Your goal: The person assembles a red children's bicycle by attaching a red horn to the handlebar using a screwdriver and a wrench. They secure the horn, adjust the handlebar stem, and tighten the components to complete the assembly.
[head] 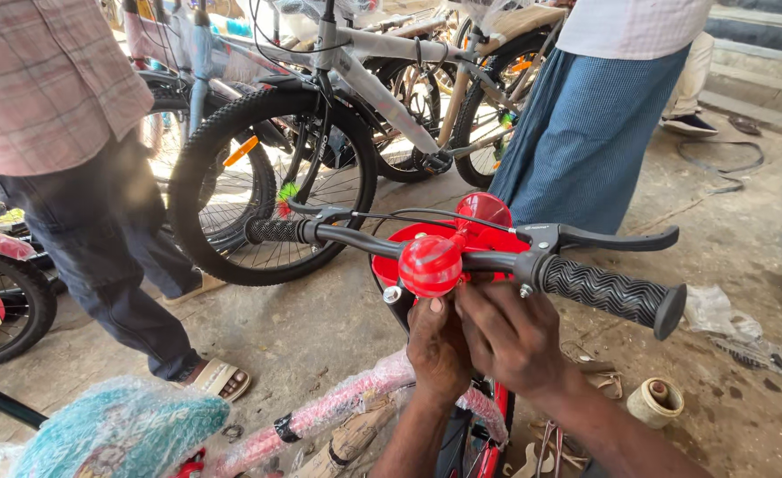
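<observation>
The red bell (430,265) sits on the black handlebar (497,261), right above the left hand (438,347). That grip is closed on the bell's base. The right hand (513,335) pinches the bar clamp beside it — fingers curled. Just right of this grip is the zigzag rubber handle (611,295) — above it, the brake lever (617,237).

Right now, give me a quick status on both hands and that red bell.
Left hand and right hand both gripping under the red bell on the handlebar. Bell sits mid-bar. Brake lever just above; two people stand close behind.
</observation>
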